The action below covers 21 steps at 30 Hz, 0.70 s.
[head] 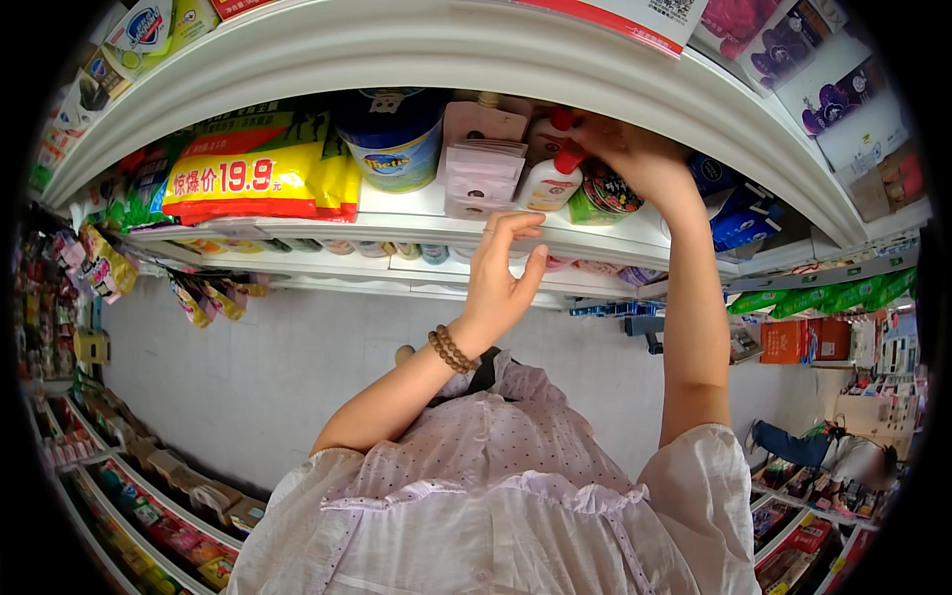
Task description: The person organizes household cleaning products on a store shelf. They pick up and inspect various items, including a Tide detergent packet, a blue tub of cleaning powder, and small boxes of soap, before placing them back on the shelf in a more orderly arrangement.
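Note:
My left hand (507, 264), with a beaded bracelet at its wrist, hovers at the front edge of a white shelf (401, 219), fingers apart and nothing in it. My right hand (632, 156) reaches into the shelf beside the red caps of two white bottles; its fingertips are in shadow, so its hold cannot be told. The front white bottle (552, 186) stands near the shelf edge, the other white bottle (547, 137) behind it. To their right is a green package with a dark patterned top (606, 195). Left of them stand pale boxed packets (483, 178).
An overhanging white shelf (461, 44) curves above my hands. A blue tub (394, 145) and yellow-and-red bags (260, 178) stand left; blue packages (744, 223) lie right. Hanging packets (216, 294) jut out at lower left. Another person (825, 450) is far right.

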Each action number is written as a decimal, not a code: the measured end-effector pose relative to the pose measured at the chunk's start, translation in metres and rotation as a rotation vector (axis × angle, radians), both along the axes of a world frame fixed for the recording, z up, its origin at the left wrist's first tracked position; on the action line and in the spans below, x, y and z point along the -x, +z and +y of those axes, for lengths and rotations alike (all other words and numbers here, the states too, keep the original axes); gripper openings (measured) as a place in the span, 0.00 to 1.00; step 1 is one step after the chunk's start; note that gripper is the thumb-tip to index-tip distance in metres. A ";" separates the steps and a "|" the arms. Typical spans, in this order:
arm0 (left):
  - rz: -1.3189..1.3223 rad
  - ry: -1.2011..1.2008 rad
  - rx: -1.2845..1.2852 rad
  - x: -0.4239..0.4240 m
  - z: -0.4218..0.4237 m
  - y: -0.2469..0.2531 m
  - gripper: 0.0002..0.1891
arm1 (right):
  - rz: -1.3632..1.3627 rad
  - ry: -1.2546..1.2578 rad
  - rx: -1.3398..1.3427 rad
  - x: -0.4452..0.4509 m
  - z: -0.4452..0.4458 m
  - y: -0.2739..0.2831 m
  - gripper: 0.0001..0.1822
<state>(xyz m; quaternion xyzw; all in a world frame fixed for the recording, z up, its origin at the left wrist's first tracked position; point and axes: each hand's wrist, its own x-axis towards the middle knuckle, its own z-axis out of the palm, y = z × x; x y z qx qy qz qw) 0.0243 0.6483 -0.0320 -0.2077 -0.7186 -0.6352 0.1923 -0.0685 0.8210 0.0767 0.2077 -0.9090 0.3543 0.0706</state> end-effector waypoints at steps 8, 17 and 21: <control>0.021 -0.012 -0.007 -0.004 0.005 0.005 0.14 | -0.182 -0.179 -0.063 0.031 -0.008 -0.003 0.15; -0.005 0.037 -0.025 -0.001 -0.003 0.002 0.14 | -0.177 -0.094 -0.185 0.030 -0.013 0.002 0.14; 0.010 0.040 -0.043 -0.002 -0.005 0.006 0.13 | 0.011 -0.037 -0.226 0.036 -0.006 -0.012 0.13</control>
